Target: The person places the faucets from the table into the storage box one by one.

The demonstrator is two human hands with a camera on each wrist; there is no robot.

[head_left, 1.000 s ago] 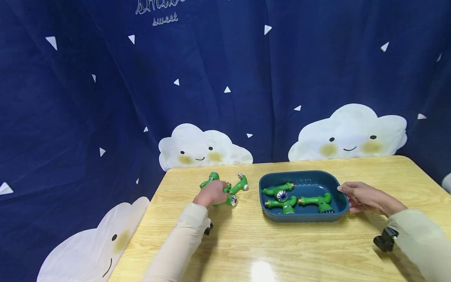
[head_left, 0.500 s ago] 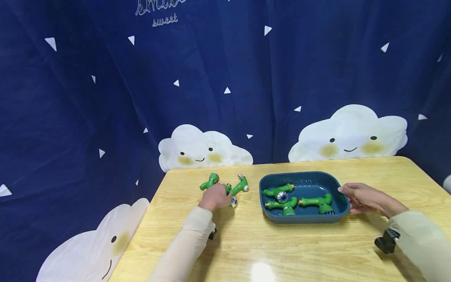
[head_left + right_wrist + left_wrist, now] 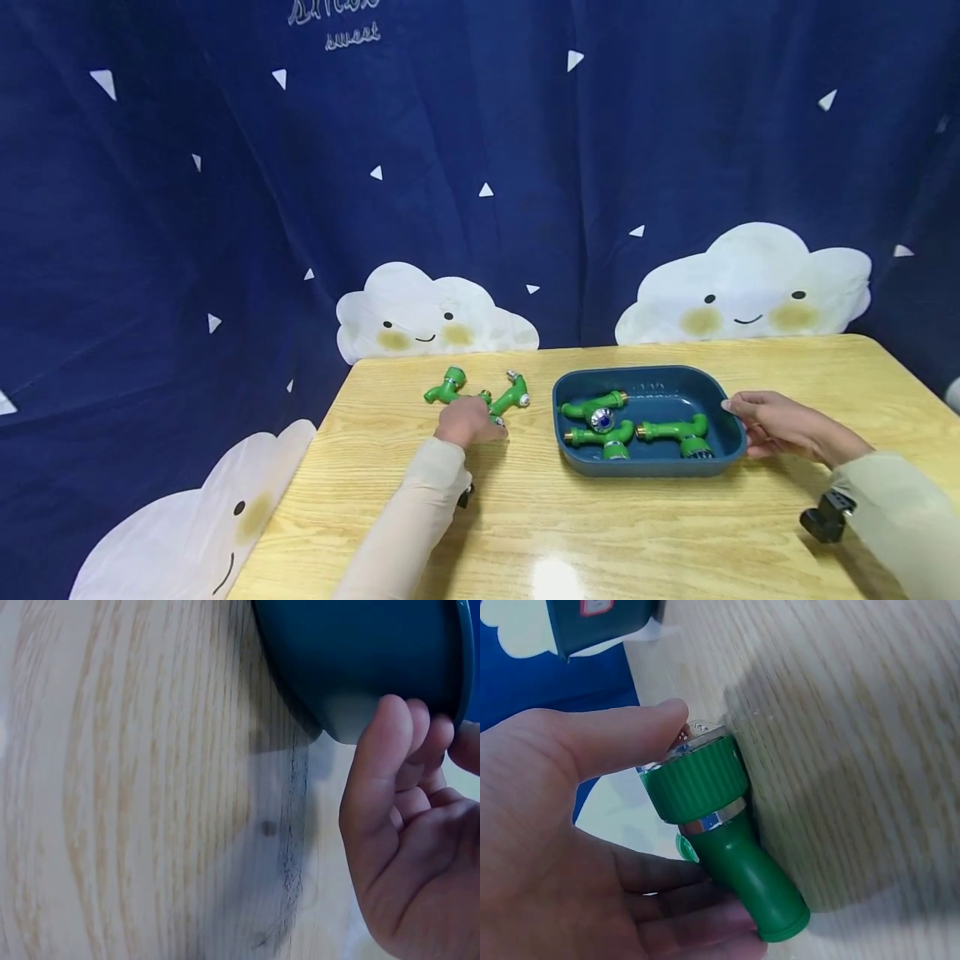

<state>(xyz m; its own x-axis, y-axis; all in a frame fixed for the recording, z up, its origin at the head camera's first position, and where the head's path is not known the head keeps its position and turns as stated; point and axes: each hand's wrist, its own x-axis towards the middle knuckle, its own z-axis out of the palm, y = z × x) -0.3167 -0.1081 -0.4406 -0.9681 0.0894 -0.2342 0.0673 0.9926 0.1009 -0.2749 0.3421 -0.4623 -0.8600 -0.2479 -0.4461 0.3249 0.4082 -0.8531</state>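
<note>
In the head view my left hand [image 3: 467, 421] is at the left group of green taps. The left wrist view has its thumb on the chrome-topped knob of a green tap [image 3: 746, 870] and its fingers curled along the tap's body, close to the wood. Just beyond that hand lie a green tap [image 3: 447, 387] and another green tap [image 3: 512, 394]. My right hand [image 3: 780, 425] pinches the right rim of a dark blue basin [image 3: 645, 468], thumb on the rim and fingers against the outer wall. Inside the basin are three taps, one of them a green tap [image 3: 678, 429].
The wooden table [image 3: 510, 517] carries the taps on its left and the basin right of centre. Behind its far edge hangs a dark blue curtain [image 3: 480, 125] with white clouds. A black wrist camera [image 3: 827, 517] hangs under the right sleeve.
My left hand has moved slightly right over the nearest tap, now covering most of it in the head view. The right hand and basin have stayed in place.
</note>
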